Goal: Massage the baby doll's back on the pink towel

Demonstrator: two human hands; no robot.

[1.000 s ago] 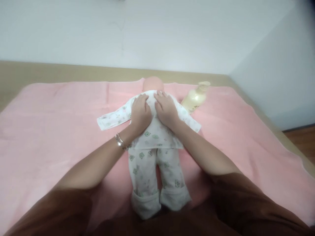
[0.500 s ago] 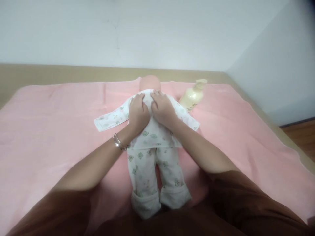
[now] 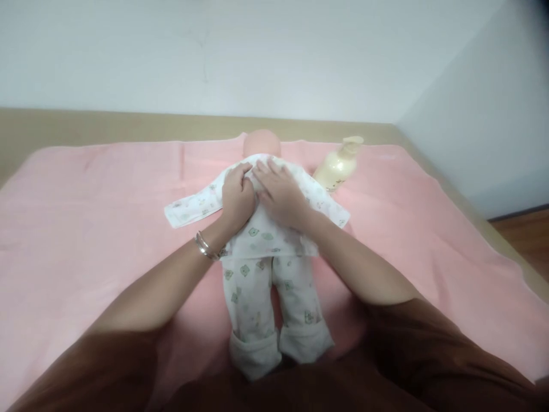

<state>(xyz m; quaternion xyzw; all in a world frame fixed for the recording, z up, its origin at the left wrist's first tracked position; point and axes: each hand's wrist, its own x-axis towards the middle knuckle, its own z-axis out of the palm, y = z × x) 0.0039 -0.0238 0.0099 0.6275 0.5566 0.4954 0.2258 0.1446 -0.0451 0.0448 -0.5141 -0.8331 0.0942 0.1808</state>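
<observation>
A pink blanket [image 3: 86, 229] covered the bed and filled most of the frame from the left edge to the right edge. Behind it, across the upper part of the frame, ran a beige board [image 3: 107, 126], and above that a white wall [image 3: 257, 51].

In the left half, the person's left arm came up from the lower left corner, with a dark sleeve at the bottom and a silver bangle [image 3: 203, 246] on the wrist. The left hand [image 3: 237, 197] lay on the back of the doll [image 3: 266, 240], near the centre of the frame. Its fingers were curled and pressed together, and the tips seemed to pinch a fold of the doll's shirt [image 3: 261, 234] near the collar. To the left of this hand, one shirt sleeve [image 3: 193, 205] lay flat on the blanket.

The doll lay face down in the middle of the frame, with its bald head [image 3: 261, 143] toward the board and its legs [image 3: 266, 309] toward the bottom edge. It wore white clothes with small green prints.

The right hand [image 3: 281, 194] rested flat on the doll's upper back, touching the left hand. Its fingers were slightly spread and pointed to the upper left.

Further right, a cream pump bottle [image 3: 337, 169] lay tilted on the blanket, just beside the doll's right shoulder. In the far right there was a grey wall [image 3: 480, 114] and a piece of wooden floor [image 3: 527, 234].
</observation>
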